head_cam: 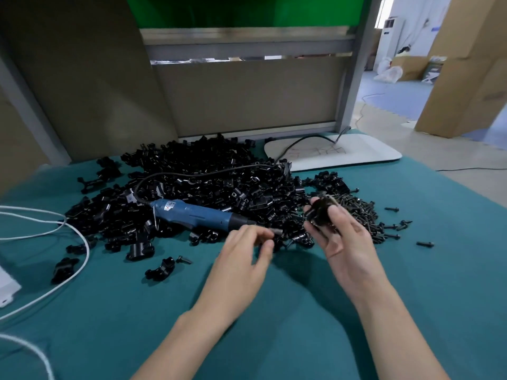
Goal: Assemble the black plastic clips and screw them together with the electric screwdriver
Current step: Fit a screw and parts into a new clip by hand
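Right hand (340, 242): palm turned up, fingers curled round a black plastic clip (319, 212), held above the desk (425, 270) between the clip pile and the screws.
Left hand (244, 256): at the bit end of the electric screwdriver (197, 213); thumb and forefinger bent close together, too blurred to tell whether they pinch anything.
Electric screwdriver: blue body, lying on its side against the clip pile, black cord (192, 171) looping back over it.
Clip pile (214, 174): large heap mid-desk, strays along its front edge.
Screws (362, 212): smaller black heap right of the pile, a few scattered apart.
White cable (79, 242): curves across the desk's left side.
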### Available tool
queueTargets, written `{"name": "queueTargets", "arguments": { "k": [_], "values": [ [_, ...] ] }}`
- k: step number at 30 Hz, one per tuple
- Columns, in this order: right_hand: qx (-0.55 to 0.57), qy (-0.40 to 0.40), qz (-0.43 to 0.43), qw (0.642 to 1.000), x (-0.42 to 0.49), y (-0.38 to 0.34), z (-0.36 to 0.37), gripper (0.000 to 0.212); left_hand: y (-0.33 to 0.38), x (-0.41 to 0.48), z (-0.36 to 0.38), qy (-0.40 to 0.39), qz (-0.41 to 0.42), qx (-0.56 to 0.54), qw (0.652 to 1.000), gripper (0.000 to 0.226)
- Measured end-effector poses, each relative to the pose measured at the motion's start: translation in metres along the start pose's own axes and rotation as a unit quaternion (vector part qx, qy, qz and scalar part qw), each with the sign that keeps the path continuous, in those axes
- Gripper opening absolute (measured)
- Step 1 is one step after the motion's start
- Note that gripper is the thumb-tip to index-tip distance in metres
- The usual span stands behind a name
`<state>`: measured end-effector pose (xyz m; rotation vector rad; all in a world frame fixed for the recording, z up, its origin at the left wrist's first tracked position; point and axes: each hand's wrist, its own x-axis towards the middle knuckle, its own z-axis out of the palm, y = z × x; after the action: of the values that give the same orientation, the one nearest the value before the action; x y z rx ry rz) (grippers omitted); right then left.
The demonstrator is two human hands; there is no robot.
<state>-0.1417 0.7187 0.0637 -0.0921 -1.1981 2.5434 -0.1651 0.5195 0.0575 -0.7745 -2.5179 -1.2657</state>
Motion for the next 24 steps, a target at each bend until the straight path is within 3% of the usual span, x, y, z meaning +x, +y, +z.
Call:
{"name": "queueTargets", "arguments": {
  "k": [4, 8, 15, 17, 18, 20, 21, 24],
  "values": [
    [0.177, 0.128, -0.044, 0.975, 0.005, -0.014, -0.018, 0.024, 0.035, 0.042, 0.050, -0.071, 0.121, 0.242, 0.960, 0.029],
    [0.283, 0.186, -0.044, 0.940, 0.007, -0.017, -0.027, 0.013, 0.056, 0.068, 0.084, -0.163, 0.134, 0.446, 0.870, 0.038],
    [0.272, 0.186, -0.020, 0.944, 0.008, -0.014, -0.028, 0.015, 0.069, 0.079, 0.099, -0.188, 0.139, 0.520, 0.821, 0.036],
    [0.273, 0.187, -0.010, 0.944, 0.007, -0.013, -0.026, 0.014, 0.068, 0.077, 0.091, -0.152, 0.168, 0.487, 0.844, 0.033],
    [0.271, 0.183, -0.002, 0.945, 0.006, -0.012, -0.024, 0.014, 0.065, 0.073, 0.083, -0.113, 0.174, 0.436, 0.876, 0.027],
    [0.246, 0.164, 0.027, 0.955, 0.004, -0.007, -0.016, 0.018, 0.055, 0.061, 0.062, -0.046, 0.128, 0.231, 0.963, 0.012],
    [0.215, 0.147, 0.048, 0.964, 0.002, -0.004, -0.011, 0.022, 0.047, 0.051, 0.050, -0.040, 0.076, 0.111, 0.990, 0.008],
    [0.100, 0.065, 0.106, 0.987, -0.002, 0.012, 0.004, 0.030, 0.016, 0.008, 0.017, -0.015, -0.063, -0.148, 0.987, 0.012]
  ]
}}
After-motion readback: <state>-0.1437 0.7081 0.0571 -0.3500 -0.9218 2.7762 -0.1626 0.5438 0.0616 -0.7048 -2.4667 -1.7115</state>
